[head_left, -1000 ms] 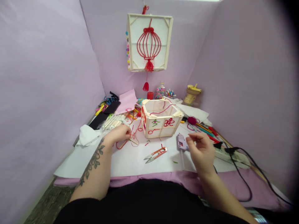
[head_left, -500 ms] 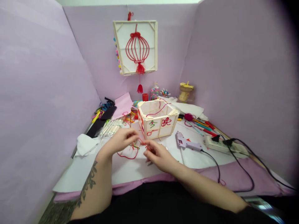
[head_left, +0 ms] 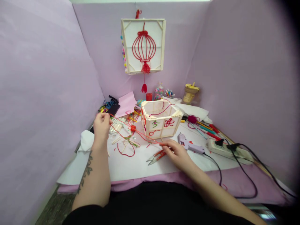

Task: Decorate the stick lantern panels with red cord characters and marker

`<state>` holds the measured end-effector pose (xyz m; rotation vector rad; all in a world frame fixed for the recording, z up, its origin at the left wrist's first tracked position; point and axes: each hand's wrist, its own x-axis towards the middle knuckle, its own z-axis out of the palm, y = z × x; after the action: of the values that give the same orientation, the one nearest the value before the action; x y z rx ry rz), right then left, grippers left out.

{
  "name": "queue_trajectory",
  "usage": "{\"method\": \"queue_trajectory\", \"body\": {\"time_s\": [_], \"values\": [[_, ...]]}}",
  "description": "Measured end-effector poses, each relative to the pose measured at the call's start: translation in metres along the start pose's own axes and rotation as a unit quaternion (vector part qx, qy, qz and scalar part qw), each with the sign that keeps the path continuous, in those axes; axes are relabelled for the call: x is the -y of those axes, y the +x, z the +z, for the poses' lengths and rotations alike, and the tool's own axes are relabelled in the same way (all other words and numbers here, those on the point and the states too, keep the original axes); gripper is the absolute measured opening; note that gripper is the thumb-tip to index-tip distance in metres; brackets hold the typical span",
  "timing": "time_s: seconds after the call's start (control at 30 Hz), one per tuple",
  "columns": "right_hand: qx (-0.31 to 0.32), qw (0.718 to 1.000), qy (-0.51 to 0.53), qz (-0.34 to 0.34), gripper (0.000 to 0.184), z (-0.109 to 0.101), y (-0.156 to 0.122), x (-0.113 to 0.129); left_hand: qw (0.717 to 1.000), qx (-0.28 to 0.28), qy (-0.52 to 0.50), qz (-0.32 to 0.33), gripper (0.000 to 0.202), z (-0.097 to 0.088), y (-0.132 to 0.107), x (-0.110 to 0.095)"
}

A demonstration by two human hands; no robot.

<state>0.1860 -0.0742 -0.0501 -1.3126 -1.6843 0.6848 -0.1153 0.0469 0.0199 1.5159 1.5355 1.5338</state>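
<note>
A length of red yarn [head_left: 124,122] stretches across the table between my two hands. My left hand [head_left: 102,122] is closed on one end, raised at the left. The other end is pinched by the fingertips of my right hand [head_left: 172,150], lower down at the right. Below my right hand lie thread snips [head_left: 155,157] with red handles, their blades pointing left. A small red ball [head_left: 133,128] is seen along the yarn; whether it is attached I cannot tell. Behind the yarn stands an open-topped lantern frame [head_left: 161,125] of sticks and white paper, with coloured characters on its front.
A finished lantern [head_left: 143,47] hangs at the back. At the right lie a glue gun [head_left: 189,144], a power strip [head_left: 231,150] with black cords, and markers [head_left: 212,132]. Yarn scraps [head_left: 126,153] and sticks [head_left: 116,140] lie at the left; a yellow-lidded cup [head_left: 190,93] stands behind.
My hands were close together before the lantern frame. The left has moved up and left, the right to the right, drawing the red yarn out between them. The snips now show.
</note>
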Motion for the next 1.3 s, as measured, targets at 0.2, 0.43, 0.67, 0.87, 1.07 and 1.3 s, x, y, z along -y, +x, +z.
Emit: {"method": "queue_trajectory", "body": {"time_s": [0.2,0.43,0.67,0.87,1.07,1.3], "values": [[0.022,0.994,0.105,-0.028,0.027,0.024,0.008,0.048,0.945,0.253,-0.189,-0.087,0.034,0.017,-0.041,-0.045],[0.145,0.919,0.362,0.054,0.023,0.080,0.040,0.081,0.920,0.279,-0.254,-0.103,0.041,0.020,-0.054,-0.058],[-0.005,0.966,0.248,0.073,0.016,0.055,0.043,0.045,0.944,0.069,-0.313,-0.075,0.024,0.010,-0.029,-0.042],[0.044,0.943,0.326,0.041,0.016,0.061,0.038,0.074,0.948,0.212,-0.234,-0.044,0.041,0.023,-0.044,-0.043],[0.131,0.887,0.431,0.100,0.032,0.084,0.046,0.089,0.941,0.236,-0.234,-0.068,0.047,0.024,-0.049,-0.048],[0.128,0.956,0.247,0.095,0.024,0.041,0.028,0.060,0.917,-0.049,-0.367,-0.150,0.021,0.020,-0.014,-0.028]]}}
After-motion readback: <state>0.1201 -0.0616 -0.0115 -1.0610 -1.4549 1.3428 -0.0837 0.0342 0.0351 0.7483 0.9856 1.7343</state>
